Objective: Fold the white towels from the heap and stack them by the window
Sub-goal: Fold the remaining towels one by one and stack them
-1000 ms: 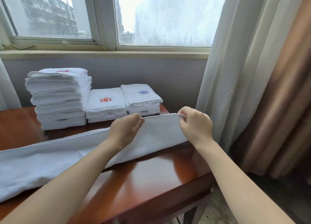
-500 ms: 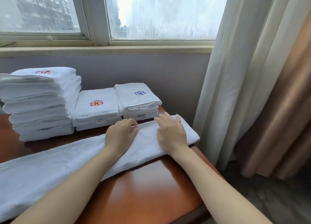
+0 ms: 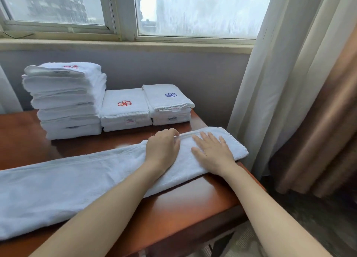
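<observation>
**Inspector:** What stood finished, reading from the left?

**Assessor:** Three stacks sat on the table (image 3: 193, 202) under the window (image 3: 193, 9). There was a tall stack (image 3: 65, 102) of folded towels, then a low red-emblem stack (image 3: 124, 109) touching it, then a blue-emblem stack (image 3: 168, 102) just beside that. All were squared and tidy.

**Inspector:** And the item in hand?

**Assessor:** One long towel (image 3: 77, 185) lay across the near tabletop, folded lengthwise into a strip. Its left end ran out of view. It had not yet been folded short or stacked.

**Inspector:** Grip?

**Assessor:** The left hand (image 3: 163, 148) rested on the strip with its fingers curled over the far hem, apparently holding it (the thumb was hidden). The right hand (image 3: 212, 152) lay flat beside it with the fingers straight and spread. It pressed the towel's right end down and gripped nothing.

**Inspector:** Outstanding work?

**Assessor:** In my judgement, the cross-folds and placement on a stack. The heap itself was out of view, so the remaining count could not be established.
</observation>
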`<state>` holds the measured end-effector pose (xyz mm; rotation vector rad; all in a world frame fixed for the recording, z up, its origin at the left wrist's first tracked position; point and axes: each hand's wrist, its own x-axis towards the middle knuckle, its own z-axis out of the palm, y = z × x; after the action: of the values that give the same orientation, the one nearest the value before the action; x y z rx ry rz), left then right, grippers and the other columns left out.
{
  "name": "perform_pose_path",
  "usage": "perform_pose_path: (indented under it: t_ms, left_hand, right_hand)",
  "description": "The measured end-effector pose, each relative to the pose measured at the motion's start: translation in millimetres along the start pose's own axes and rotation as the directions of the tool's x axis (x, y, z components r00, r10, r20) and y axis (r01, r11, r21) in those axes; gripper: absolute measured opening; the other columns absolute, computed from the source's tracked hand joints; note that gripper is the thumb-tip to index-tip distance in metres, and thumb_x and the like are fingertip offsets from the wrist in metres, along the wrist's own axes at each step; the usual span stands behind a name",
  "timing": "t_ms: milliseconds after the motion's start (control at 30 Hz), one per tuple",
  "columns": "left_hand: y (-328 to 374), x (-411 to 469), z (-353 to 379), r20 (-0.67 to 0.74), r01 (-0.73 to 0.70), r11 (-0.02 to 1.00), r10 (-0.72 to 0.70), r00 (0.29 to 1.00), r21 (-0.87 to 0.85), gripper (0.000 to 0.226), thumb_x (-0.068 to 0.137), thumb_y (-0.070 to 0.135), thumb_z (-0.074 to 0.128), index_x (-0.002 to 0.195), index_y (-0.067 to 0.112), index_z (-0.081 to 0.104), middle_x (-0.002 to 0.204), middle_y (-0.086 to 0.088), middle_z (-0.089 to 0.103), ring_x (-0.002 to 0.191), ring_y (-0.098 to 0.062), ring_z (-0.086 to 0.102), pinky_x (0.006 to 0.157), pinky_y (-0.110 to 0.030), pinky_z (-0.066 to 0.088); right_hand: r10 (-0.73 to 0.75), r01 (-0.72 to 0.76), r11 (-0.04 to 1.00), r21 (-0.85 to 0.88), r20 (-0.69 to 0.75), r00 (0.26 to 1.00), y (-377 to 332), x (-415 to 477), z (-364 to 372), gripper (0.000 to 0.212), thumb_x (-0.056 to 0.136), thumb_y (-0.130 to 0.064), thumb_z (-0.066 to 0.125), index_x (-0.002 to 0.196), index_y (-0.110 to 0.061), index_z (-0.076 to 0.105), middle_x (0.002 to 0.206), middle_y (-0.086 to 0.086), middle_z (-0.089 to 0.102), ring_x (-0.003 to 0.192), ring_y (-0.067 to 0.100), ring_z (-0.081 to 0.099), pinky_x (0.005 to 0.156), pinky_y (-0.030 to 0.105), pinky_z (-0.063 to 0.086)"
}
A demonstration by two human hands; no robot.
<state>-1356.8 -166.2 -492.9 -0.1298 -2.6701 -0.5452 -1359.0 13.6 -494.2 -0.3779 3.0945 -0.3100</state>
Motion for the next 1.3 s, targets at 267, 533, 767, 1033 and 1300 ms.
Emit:
perform_pose_path:
  t_ms: [267, 533, 767, 1033, 1300]
  left_hand:
    - [0, -33, -39, 0.133, -0.176, 0.982, 0.166, 0.977, 0.067, 0.044, 0.096, 0.032, 0.050, 0.139, 0.026, 0.045, 0.120, 0.000, 0.060, 0.110, -0.025, 0.057, 0.087, -0.036, 0.043]
    - [-103, -83, -118, -0.003, -0.005, 0.996, 0.006, 1.000, 0.086, 0.034, 0.097, 0.034, 0.055, 0.130, 0.026, 0.057, 0.117, 0.007, 0.065, 0.107, -0.014, 0.061, 0.081, -0.032, 0.049]
    - [-209, -158, -199, -0.123, 0.290, 0.943, -0.272, 0.955, 0.165, 0.027, 0.097, 0.033, 0.054, 0.123, 0.029, 0.061, 0.114, 0.010, 0.064, 0.105, -0.014, 0.060, 0.079, -0.029, 0.046]
    - [-266, -236, -253, -0.223, 0.571, 0.807, -0.535, 0.815, 0.152, 0.013, 0.093, 0.041, 0.056, 0.087, 0.029, 0.055, 0.086, 0.013, 0.055, 0.086, -0.010, 0.055, 0.068, -0.030, 0.043]
    - [-272, -265, -258, -0.147, 0.571, 0.793, -0.552, 0.821, 0.212, 0.039, 0.095, 0.054, 0.048, 0.072, 0.024, 0.058, 0.097, 0.010, 0.066, 0.112, -0.011, 0.056, 0.086, -0.031, 0.042]
  right_hand:
    - [0.047, -0.046, 0.999, 0.010, -0.030, 0.998, 1, -28, -14, 0.047, 0.103, -0.034, 0.028, 0.148, -0.023, 0.035, 0.161, -0.001, 0.023, 0.148, 0.015, 0.013, 0.120, 0.052, 0.001]
    - [-0.341, 0.361, 0.871, 0.334, -0.120, 0.932, -161, -42, 2, 0.047, 0.104, -0.026, 0.040, 0.151, -0.022, 0.037, 0.160, -0.004, 0.029, 0.150, 0.009, 0.015, 0.123, 0.031, 0.003]
    - [-0.545, 0.523, 0.752, 0.400, -0.067, 0.836, -284, -51, 31, 0.045, 0.103, -0.030, 0.044, 0.148, -0.027, 0.043, 0.156, -0.009, 0.037, 0.147, 0.007, 0.024, 0.116, 0.024, 0.017]
    - [-0.658, 0.620, 0.665, 0.416, -0.066, 0.750, -374, -59, 51, 0.042, 0.099, -0.029, 0.049, 0.141, -0.025, 0.052, 0.146, -0.010, 0.051, 0.136, 0.009, 0.041, 0.107, 0.024, 0.032]
    - [-0.711, 0.678, 0.619, 0.396, -0.086, 0.698, -410, -66, 69, 0.039, 0.097, -0.023, 0.049, 0.135, -0.019, 0.057, 0.139, -0.006, 0.056, 0.135, 0.014, 0.042, 0.112, 0.031, 0.026]
